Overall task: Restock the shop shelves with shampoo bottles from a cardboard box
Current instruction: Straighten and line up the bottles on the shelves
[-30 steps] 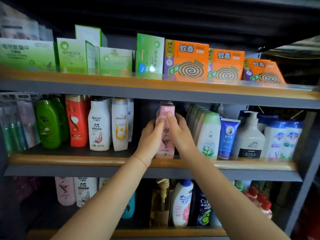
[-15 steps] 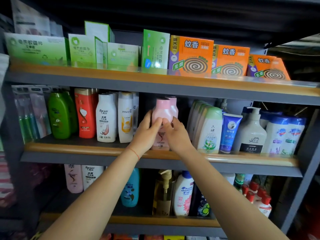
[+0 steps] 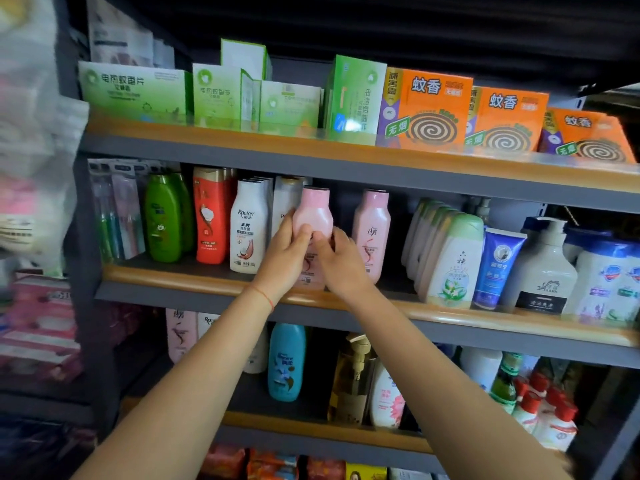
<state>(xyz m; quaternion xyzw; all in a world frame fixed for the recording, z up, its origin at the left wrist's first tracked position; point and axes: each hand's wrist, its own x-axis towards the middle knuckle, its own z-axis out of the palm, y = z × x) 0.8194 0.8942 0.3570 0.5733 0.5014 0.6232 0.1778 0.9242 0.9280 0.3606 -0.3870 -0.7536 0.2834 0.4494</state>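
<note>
- Left hand (image 3: 282, 259) and right hand (image 3: 341, 263) both grasp one pink shampoo bottle (image 3: 312, 218), fingers curled round its middle from either side.
- Bottle stands upright at the front rail of the middle shelf (image 3: 194, 276).
- Just right of the grip: a second pink bottle (image 3: 372, 233), apart from the hands.
- Just left of the grip: a white bottle (image 3: 248, 226), close to the left fingers.
</note>
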